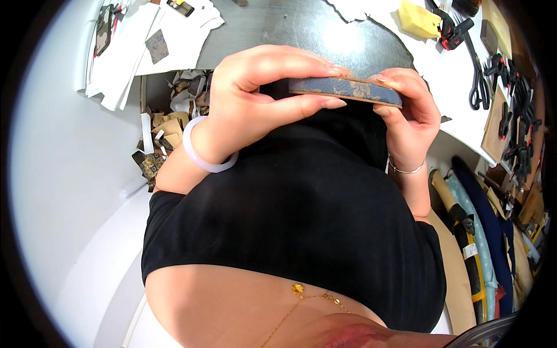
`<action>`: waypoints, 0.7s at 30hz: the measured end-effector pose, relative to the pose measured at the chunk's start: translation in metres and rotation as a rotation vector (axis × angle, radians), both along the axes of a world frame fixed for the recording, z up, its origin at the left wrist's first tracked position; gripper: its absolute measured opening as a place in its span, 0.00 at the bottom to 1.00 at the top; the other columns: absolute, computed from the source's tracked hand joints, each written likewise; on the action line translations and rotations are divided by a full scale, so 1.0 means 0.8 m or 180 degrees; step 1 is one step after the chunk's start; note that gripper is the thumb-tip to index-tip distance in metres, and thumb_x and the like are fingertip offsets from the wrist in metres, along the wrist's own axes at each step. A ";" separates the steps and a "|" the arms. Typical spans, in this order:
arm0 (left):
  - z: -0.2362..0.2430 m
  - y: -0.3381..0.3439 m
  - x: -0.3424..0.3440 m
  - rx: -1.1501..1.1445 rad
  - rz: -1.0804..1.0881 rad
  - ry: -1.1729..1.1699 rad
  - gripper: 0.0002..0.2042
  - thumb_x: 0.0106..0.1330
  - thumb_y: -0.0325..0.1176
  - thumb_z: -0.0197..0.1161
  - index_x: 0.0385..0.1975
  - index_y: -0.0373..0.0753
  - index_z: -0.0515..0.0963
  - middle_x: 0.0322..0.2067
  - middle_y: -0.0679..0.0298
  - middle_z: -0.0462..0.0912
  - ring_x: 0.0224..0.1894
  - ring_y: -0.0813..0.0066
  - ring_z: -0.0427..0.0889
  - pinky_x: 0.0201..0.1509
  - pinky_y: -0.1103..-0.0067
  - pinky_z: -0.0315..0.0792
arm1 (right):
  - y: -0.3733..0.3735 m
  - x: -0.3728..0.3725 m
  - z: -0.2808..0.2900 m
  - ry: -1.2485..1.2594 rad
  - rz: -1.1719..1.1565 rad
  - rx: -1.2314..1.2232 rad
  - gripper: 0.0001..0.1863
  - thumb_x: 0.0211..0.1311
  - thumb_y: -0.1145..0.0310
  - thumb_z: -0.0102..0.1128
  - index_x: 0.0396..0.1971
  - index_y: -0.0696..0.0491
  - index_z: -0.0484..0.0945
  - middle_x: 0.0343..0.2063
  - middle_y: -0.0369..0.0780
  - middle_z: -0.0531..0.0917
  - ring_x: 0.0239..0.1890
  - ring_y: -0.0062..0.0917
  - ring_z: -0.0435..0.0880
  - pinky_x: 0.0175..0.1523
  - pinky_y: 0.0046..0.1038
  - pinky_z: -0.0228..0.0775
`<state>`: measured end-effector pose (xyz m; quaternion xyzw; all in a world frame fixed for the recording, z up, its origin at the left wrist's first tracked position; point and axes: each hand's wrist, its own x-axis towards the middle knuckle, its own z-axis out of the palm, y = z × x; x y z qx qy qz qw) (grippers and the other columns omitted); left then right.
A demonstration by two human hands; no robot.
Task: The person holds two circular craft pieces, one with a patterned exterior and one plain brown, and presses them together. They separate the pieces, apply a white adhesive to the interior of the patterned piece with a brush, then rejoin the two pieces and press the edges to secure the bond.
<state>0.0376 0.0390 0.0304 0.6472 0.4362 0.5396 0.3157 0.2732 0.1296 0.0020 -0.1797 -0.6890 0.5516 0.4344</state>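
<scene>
Both hands hold up a thin, slightly curved piece covered in blue-grey floral fabric [354, 89], seen edge-on, with a brown strip along its lower edge. At its left end, my left hand [261, 87] pinches it, fingers above and thumb below. My right hand [411, 104] grips the other end between thumb and bent fingers. The piece is raised in front of my chest, over the near edge of the worktable. Its far side and the fingers behind it are hidden.
A dark grey mat [261, 35] lies on the worktable. White paper and a small patterned scrap [156, 46] are at left, above a heap of offcuts [168, 130]. Black scissors [477, 81], a yellow block [419, 19] and several clamps sit at right, fabric rolls [464, 197] below.
</scene>
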 end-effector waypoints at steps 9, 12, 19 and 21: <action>0.009 0.003 0.008 -0.0003 0.0038 0.0236 0.17 0.51 0.16 0.76 0.42 0.29 0.82 0.42 0.50 0.86 0.46 0.58 0.88 0.51 0.71 0.82 | 0.000 0.003 0.002 -0.0081 -0.0046 0.0159 0.17 0.51 0.80 0.74 0.44 0.60 0.83 0.41 0.43 0.86 0.46 0.30 0.85 0.53 0.30 0.76; 0.008 0.006 0.008 0.0063 -0.0033 0.0324 0.18 0.50 0.16 0.76 0.43 0.29 0.82 0.41 0.51 0.85 0.45 0.60 0.87 0.51 0.72 0.82 | -0.002 0.002 0.005 -0.0181 -0.0071 0.0217 0.18 0.50 0.81 0.74 0.43 0.60 0.83 0.40 0.43 0.87 0.45 0.30 0.85 0.53 0.30 0.76; 0.001 0.008 0.008 -0.0037 -0.0161 0.0124 0.19 0.50 0.16 0.76 0.44 0.29 0.82 0.41 0.52 0.85 0.46 0.60 0.87 0.52 0.72 0.82 | -0.003 0.003 0.007 -0.0222 -0.0124 0.0280 0.17 0.50 0.80 0.74 0.42 0.60 0.84 0.39 0.42 0.87 0.44 0.30 0.85 0.53 0.30 0.76; 0.000 0.008 0.009 -0.0148 -0.0142 0.0040 0.19 0.50 0.17 0.76 0.44 0.29 0.82 0.43 0.51 0.84 0.46 0.60 0.87 0.53 0.71 0.82 | -0.001 0.004 0.005 -0.0199 -0.0157 0.0301 0.17 0.50 0.80 0.74 0.42 0.60 0.84 0.39 0.43 0.87 0.44 0.30 0.85 0.52 0.30 0.76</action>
